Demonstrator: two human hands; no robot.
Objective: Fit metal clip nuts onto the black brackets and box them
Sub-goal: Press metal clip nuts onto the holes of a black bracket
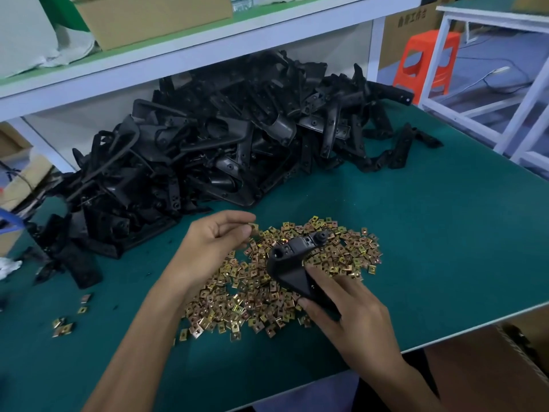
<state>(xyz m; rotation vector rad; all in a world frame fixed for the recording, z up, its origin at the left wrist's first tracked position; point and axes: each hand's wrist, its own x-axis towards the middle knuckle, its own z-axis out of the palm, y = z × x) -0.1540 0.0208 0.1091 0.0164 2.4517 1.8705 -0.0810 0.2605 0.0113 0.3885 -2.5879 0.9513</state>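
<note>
Left hand (214, 243) hovers over the near edge of the spread of nuts, its thumb and forefinger closed together on a single clip nut (253, 227), which it pinches just above the pile; the other fingers are loosely curled beneath. Right hand (352, 310) grips a black bracket (292, 261), fingers and thumb wrapped round its lower, wider end, so that the narrower end with its holes and a round knob points up and away, toward the held nut. Nut and bracket are near each other but apart. Under both hands lies the pile of clip nuts (261, 295), brass-coloured little squares scattered loosely over the green bench (439, 239), with a few stray nuts (64, 326) lying well apart to the left, near the front edge. Behind the pile, along the back of the bench, sits a large heap of black brackets (208, 150), tangled and stacked against the wall under a white shelf (208, 53). On that shelf stands a cardboard box (148, 17). To the far right, beyond the bench, an orange stool (425, 60) stands on the floor beside a white frame. At the lower right corner, below the bench edge, part of a brown carton (487, 379) shows.
</note>
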